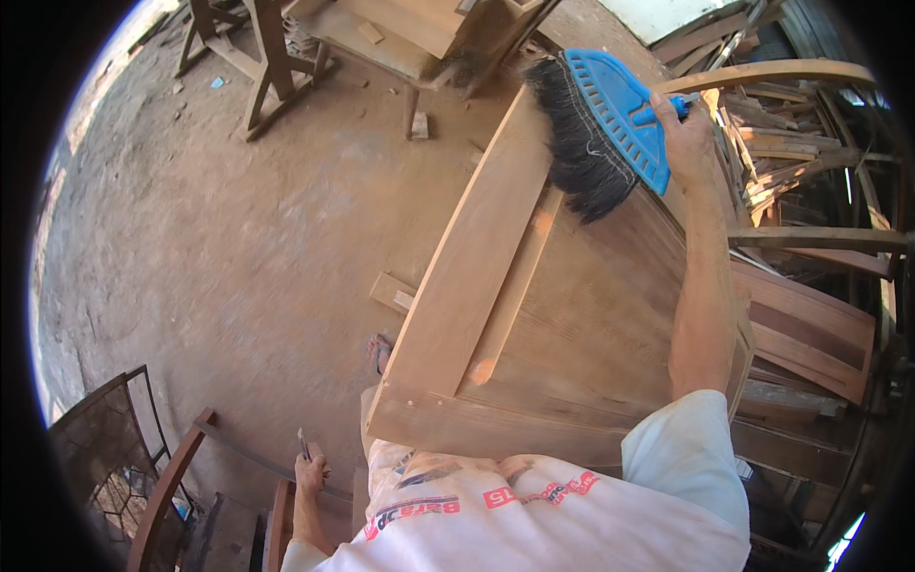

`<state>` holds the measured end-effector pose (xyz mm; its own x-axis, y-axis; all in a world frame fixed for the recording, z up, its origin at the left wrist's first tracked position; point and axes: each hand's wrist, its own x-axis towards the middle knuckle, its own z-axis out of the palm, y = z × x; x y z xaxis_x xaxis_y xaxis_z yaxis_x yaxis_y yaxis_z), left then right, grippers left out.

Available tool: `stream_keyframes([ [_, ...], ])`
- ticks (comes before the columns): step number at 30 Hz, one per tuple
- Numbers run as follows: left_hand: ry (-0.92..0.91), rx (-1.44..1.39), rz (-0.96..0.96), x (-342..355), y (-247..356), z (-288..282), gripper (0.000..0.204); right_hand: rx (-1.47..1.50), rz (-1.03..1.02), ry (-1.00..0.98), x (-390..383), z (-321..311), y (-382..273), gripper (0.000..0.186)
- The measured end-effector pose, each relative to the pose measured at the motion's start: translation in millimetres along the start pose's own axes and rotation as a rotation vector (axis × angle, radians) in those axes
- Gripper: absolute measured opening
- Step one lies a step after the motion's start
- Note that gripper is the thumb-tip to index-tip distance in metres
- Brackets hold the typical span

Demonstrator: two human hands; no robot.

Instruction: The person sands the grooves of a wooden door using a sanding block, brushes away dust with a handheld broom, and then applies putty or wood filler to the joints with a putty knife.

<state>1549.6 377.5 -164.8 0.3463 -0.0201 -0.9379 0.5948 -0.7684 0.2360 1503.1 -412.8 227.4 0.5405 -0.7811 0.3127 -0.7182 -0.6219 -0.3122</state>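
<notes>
My right hand (688,143) grips the short handle of a blue broom head (610,110). Its black bristles (572,143) rest on or just over the far end of a wooden panel door (477,276), which lies in front of my body. Pale dust coats the recessed panel (581,296), and two orange patches mark the inner strip. Low at the left, my left hand (312,472) is closed around a thin, upright stick-like object (303,443), too small to identify. That hand is well apart from the door.
A wooden worktable (381,43) and a wooden trestle (267,71) stand on the dusty floor (248,238) at the far side. Stacked wood scraps (782,143) and curved wooden pieces (791,71) crowd the right. A metal-framed mesh (114,448) and a curved rail (167,496) are at lower left.
</notes>
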Motion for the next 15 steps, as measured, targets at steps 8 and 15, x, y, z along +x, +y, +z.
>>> stream_keyframes([
  [8,-0.027,-0.029,-0.172,6.5,-68.4,7.2,0.025,0.320,0.225,-0.608,-61.7,-95.3,-23.3,0.038],
  [15,0.009,-0.033,0.004,-2.8,-4.9,17.2,0.024,-0.202,-0.096,0.334,46.1,24.2,59.6,0.041],
])
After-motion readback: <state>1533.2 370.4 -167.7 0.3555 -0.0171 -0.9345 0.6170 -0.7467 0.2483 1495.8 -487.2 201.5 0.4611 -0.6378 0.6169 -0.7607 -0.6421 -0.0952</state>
